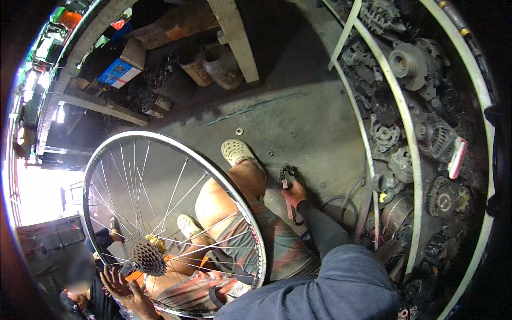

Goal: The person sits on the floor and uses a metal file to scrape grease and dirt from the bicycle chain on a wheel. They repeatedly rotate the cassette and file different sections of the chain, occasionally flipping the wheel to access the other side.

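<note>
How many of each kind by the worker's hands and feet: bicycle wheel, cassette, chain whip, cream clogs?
Bicycle wheel: 1
Cassette: 1
Chain whip: 1
Cream clogs: 2
Total: 5

Looks steeply down from the person's head, close above the bare knee and spoked wheel. Faces the floor ahead, spreading wide to the rack at right and shelving at upper left.
</note>
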Tool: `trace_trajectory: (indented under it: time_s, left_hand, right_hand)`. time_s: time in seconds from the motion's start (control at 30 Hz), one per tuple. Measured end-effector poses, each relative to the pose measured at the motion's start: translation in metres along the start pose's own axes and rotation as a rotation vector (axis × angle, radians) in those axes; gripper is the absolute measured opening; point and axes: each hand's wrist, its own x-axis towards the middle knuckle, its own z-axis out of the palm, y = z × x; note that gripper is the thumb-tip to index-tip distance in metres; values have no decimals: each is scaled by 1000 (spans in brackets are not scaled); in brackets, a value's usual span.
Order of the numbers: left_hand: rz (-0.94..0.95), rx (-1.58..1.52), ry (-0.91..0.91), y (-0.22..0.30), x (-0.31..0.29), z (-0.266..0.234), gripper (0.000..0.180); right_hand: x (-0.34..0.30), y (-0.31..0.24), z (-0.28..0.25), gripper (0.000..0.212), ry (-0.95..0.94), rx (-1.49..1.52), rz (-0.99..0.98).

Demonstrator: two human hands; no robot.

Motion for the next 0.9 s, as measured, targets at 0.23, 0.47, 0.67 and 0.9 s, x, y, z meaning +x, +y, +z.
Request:
trace_trajectory:
  time_s: [0.23, 0.47, 0.67, 0.9]
  left_hand:
    - [208, -146, 50, 21, 9, 17, 89]
    - [544, -182, -646, 192, 34, 88, 86]
    - [-241, -907, -810, 257, 42, 205, 43]
    - [-68, -904, -994, 221, 40, 175, 46]
  right_hand:
    - [-38, -163, -142, 38, 335, -63, -320]
    - [-175, -356, -245, 50, 248, -202, -951]
    - [-231, -394, -224, 53, -11, -341, -1043]
    - [-257, -376, -204, 52, -85, -323, -890]
